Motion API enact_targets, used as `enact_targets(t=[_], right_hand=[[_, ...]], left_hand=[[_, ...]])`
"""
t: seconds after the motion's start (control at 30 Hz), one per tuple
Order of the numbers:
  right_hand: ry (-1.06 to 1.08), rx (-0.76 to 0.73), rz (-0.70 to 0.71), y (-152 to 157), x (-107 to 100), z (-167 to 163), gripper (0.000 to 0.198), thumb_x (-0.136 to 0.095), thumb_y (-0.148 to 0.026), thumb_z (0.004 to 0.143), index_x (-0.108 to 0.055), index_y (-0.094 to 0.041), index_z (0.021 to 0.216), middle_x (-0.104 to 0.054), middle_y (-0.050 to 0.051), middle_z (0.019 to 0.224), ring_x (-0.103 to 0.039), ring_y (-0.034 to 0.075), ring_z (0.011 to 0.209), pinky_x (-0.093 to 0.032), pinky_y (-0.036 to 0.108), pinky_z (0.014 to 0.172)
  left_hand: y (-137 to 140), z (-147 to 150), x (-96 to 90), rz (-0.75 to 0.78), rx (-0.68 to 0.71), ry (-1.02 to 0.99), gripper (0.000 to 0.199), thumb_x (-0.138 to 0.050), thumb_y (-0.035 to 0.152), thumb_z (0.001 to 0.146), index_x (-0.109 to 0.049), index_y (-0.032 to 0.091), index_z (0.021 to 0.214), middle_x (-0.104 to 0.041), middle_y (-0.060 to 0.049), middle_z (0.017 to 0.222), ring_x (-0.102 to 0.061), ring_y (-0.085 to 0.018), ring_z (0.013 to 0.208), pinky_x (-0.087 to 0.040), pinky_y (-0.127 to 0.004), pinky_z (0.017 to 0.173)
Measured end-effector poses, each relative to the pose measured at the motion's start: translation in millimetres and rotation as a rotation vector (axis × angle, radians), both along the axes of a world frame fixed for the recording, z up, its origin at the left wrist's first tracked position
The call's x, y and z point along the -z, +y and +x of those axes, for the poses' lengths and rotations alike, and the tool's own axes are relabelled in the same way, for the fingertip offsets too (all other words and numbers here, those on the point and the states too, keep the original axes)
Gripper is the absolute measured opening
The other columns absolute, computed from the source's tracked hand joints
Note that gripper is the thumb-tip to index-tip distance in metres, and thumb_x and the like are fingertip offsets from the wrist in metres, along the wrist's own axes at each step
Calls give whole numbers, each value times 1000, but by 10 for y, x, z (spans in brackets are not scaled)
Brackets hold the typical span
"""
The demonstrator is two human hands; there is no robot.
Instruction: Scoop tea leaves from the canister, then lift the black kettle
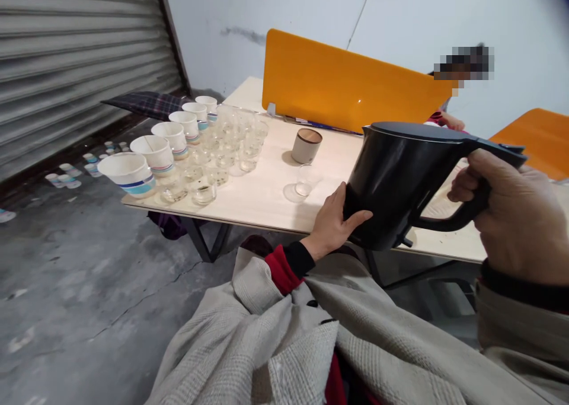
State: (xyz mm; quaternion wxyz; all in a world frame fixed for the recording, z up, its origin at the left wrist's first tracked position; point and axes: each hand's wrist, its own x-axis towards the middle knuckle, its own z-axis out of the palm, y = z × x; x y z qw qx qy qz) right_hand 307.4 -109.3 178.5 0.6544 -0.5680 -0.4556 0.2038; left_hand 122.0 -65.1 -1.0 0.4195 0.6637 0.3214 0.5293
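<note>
Both hands (511, 215) – blk kettle (400, 179)

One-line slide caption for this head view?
Right hand grips a black kettle by its handle, left hand steadying its side, beside a table of cups.

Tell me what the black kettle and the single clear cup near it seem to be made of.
The kettle looks like matte black plastic: smooth, dull sheen, moulded handle. The clear cup is see-through with bright glints, probably glass, though clear plastic is possible.
</note>
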Motion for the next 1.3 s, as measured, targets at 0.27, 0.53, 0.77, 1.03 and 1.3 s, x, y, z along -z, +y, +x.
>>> enact_targets(t=[0.27, 0.53, 0.77, 1.03, 1.3], right_hand=[[137, 56, 119, 140, 218, -53, 33, -86, -24, 68, -54, -22, 65, -40, -7, 52, -35, 8, 46, -27, 22, 40], [123, 136, 219, 961, 463, -160, 30, -79, -27, 83, -53, -22, 70, -43, -10, 49, -37, 7, 42, -28, 23, 41], [96, 195, 249, 1759, 646, -7, 41, -78, -37, 94, -45, -25, 73, -37, -11, 55, -31, 7, 45, -26, 22, 40], [26, 175, 200, 2385, 701, 434, 38, -78, -46, 95, -50, -26, 78, -38, -10, 56, -41, 11, 48, -33, 25, 43], [-160, 125, 73, 2633, 613, 721, 29, -75, -35, 100, -49, -27, 89, -48, -8, 65, -53, 13, 67, -49, 31, 66]], left_hand=[[49, -367, 166, 88, -87, 4, 61, -67, 57, 102, -63, 20, 149, -71, -17, 146, -69, -31, 133, -62, -49, 110], [458, -970, 269, 138, -482, 139, 36, -67, 41, 104, -73, 19, 131, -78, -17, 130, -71, -30, 123, -66, -42, 94], [541, -1019, 422, 45, -406, 95, 35, -69, 38, 102, -72, 19, 131, -78, -16, 131, -75, -30, 122, -65, -43, 97], [542, -1043, 409, -13, -347, 27, 39, -69, 44, 100, -72, 20, 131, -78, -16, 130, -74, -30, 125, -65, -44, 101], [554, -1056, 406, -46, -333, 29, 43, -70, 47, 99, -72, 19, 132, -78, -17, 132, -73, -30, 128, -61, -46, 108]])
